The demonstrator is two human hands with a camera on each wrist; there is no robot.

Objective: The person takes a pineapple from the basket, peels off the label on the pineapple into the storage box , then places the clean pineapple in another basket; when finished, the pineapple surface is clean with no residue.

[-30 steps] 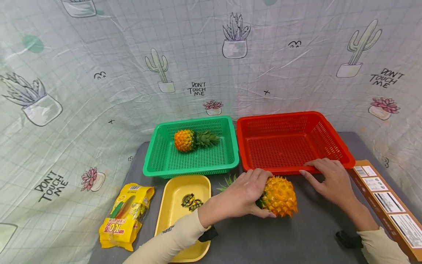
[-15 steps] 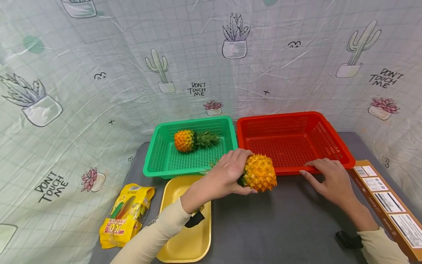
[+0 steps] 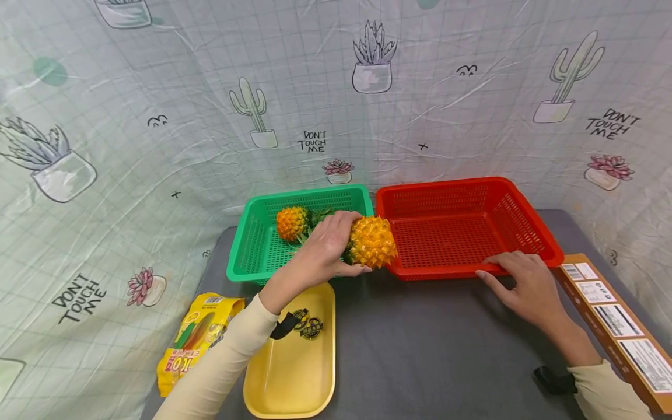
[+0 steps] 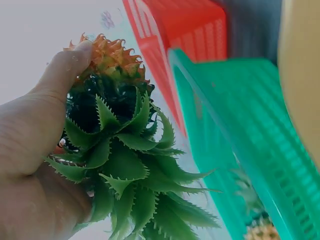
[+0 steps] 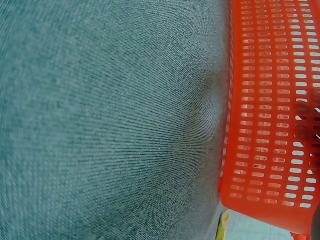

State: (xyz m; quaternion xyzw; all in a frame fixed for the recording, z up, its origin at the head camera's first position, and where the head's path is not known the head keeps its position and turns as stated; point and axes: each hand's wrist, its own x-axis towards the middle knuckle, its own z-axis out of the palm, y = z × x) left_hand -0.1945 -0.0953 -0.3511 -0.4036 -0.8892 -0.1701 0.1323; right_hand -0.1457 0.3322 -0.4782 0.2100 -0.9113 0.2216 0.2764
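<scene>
My left hand [image 3: 321, 248] grips an orange-yellow pineapple [image 3: 373, 242] where its fruit meets the leaves, above the front right of the green basket [image 3: 247, 276]. In the left wrist view, the pineapple's spiky crown [image 4: 130, 170] shows in full and my palm lies behind it. A second, smaller pineapple [image 3: 291, 224] lies in the green basket, its leaves partly covered by my left hand. My right hand [image 3: 530, 289] rests at the front rim of the red basket [image 3: 446, 233], fingers loosely bent and holding nothing. The right wrist view shows mostly grey tabletop and the basket's perforated wall [image 5: 265, 110].
A yellow tray [image 3: 289, 379] stands in front of the green basket, partly under my left forearm. Left of it lies a yellow snack bag [image 3: 191, 338]. A long brown cardboard box [image 3: 614, 315] borders the right side. Printed cloth [image 3: 446, 140] hangs behind the baskets.
My left hand has lifted the pineapple off the table and carried it left and away from me, to above the green basket's edge. My right hand has stayed in place.
</scene>
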